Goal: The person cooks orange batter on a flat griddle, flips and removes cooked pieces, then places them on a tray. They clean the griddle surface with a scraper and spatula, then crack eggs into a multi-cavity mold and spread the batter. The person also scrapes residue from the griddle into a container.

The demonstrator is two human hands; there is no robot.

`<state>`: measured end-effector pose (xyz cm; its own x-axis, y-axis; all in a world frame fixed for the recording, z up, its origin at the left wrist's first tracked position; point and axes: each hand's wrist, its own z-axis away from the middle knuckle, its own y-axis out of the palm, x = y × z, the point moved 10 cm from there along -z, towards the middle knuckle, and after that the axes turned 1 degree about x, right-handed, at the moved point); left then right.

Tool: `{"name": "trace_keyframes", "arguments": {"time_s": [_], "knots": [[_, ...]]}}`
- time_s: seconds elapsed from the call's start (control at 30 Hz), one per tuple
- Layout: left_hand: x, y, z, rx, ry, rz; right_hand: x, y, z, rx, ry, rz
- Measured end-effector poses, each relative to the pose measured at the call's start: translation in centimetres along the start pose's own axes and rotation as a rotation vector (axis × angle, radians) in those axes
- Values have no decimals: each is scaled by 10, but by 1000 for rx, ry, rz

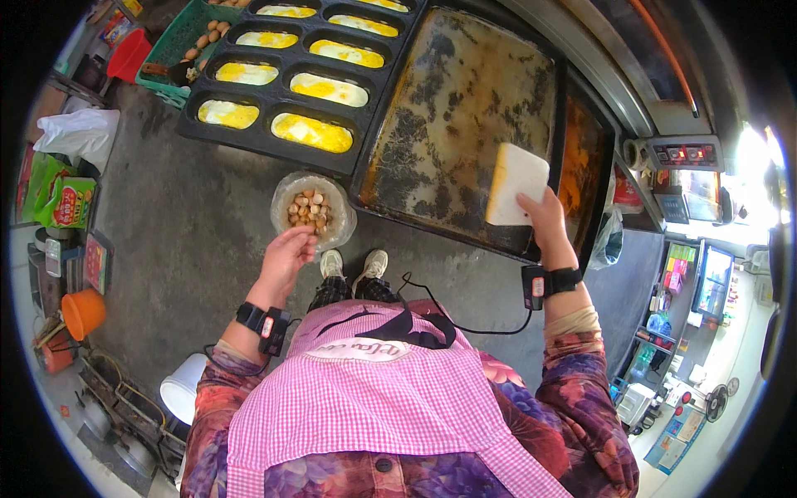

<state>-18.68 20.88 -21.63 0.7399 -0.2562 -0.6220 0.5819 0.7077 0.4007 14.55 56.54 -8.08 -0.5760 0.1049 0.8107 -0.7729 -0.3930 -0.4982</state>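
My left hand [293,256] is over the near rim of a round bin [342,217] lined with clear plastic. Its fingers are pressed together, and whatever is between them is hidden. Brown eggshells [309,207] fill the bottom of the bin. On the right, my right hand [544,212] grips a white flat scraper [516,184] with a yellowed left edge, above a large browned griddle plate [440,124]. Left of that plate, a black mould pan [257,143] has oval hollows, several holding cooked or setting egg [311,133].
A green crate [178,43] with brown eggs [213,35] stands at the upper left, beside a red bucket [129,55]. An orange pot [83,314] and a white bucket [183,388] are at the left. A black cable [490,332] runs between my wrist devices.
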Motion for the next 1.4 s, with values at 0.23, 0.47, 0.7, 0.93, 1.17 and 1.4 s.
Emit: {"name": "trace_keyframes", "arguments": {"time_s": [0.23, 0.47, 0.7, 0.93, 1.17, 1.4], "knots": [[4, 69, -36, 47, 18, 24, -38, 1, 19, -156, -111, 344], [4, 73, -48, -26, 64, 5, 2, 120, 16, -82, -259, 220], [-1, 74, -49, -15, 56, -104, 29, 150, 12, -11, -249, 80], [0, 75, -48, -26, 56, -84, 8, 93, 15, -64, -198, 392], [0, 74, -50, -14, 42, -93, 37, 209, -4, 158, -275, 235], [3, 71, -54, 6, 36, -65, 56, 148, -47, 365, -214, 412]]}}
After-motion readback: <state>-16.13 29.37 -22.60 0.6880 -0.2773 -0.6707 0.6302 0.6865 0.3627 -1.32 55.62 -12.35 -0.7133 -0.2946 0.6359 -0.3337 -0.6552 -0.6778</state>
